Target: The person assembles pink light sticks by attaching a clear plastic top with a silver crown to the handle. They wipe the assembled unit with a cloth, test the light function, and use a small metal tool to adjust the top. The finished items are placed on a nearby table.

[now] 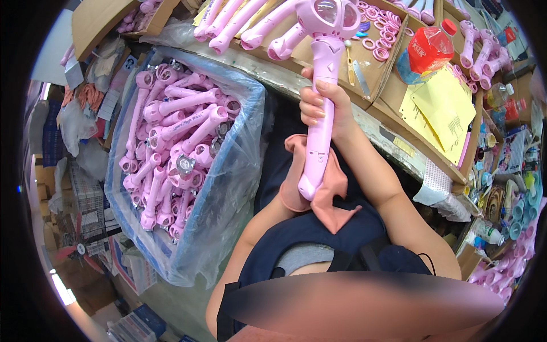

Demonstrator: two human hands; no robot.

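Holds pink wand [320,137] before dark apron [364,227], with right hand [341,104] gripping handle. Cannot tell left grip, hidden by peach cloth [333,199]. Probably wiping; next, calls for turning handle against cloth. Near surface [273,71] and blue tub [213,188] of more wands [185,104].

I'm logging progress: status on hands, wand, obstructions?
Right hand gripping pink wand. Left hand hidden by salmon cloth at wand's lower end. No obstruction visible.
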